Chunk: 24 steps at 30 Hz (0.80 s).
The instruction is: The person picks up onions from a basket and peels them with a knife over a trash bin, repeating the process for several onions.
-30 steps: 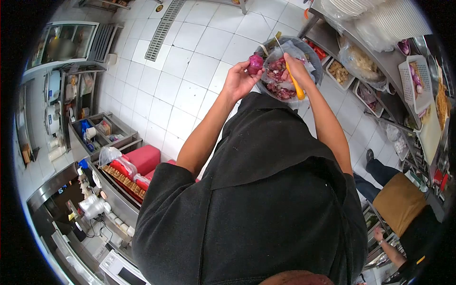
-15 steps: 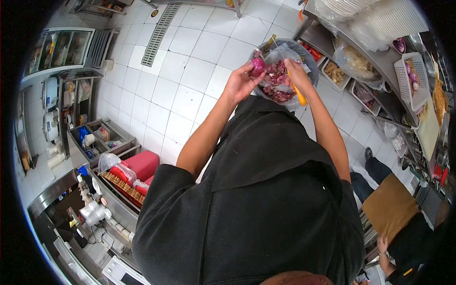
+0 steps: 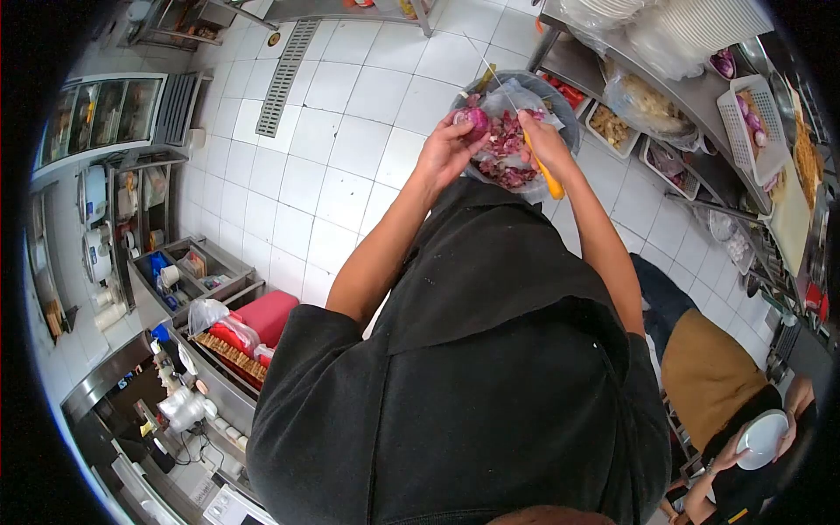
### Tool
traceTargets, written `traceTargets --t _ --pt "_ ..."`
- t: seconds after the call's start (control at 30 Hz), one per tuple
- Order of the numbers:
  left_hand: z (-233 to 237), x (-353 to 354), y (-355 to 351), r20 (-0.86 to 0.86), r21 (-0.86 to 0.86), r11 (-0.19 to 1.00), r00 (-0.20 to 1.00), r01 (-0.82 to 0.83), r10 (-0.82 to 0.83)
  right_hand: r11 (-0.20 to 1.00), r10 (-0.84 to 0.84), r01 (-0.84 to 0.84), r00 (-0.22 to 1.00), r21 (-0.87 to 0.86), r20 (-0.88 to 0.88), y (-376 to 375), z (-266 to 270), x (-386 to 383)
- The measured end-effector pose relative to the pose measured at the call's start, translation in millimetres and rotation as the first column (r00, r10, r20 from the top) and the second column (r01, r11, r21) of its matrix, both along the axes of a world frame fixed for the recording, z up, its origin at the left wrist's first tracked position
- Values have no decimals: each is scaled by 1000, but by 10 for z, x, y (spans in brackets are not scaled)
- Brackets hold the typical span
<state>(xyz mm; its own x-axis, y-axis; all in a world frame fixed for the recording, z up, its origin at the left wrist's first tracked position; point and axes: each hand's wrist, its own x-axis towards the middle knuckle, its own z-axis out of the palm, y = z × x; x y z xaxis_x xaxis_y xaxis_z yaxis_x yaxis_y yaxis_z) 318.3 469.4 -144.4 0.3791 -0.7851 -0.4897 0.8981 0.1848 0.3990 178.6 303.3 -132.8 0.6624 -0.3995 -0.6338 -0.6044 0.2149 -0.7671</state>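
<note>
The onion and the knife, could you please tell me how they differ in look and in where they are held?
The onion is rounded, while the knife is long and thin. The onion is purple; the knife has a yellow-orange handle. The left grip has the onion, the right grip the knife. Both are close to the bucket.

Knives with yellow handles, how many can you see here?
1: the yellow-handled knife, in the person's right hand, over the round tub. Others may be hidden on the crowded shelves.
</note>
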Motion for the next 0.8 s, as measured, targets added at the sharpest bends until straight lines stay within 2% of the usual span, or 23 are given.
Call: traceTargets --t 0.1,0.37,0.53,0.8 --pt "19 -15 -3 -5 -29 1000 1000 -5 5 995 -69 73 995 -70 69 133 75 1" --pt "-71 -74 -15 3 72 993 995 -95 95 992 35 -16 988 -125 150 519 446 76" --pt "-82 -92 -24 16 67 989 991 -131 130 977 55 -13 980 -211 191 638 344 149" --pt "-141 -108 -8 32 26 992 992 -127 126 990 22 4 982 -138 189 630 361 138"
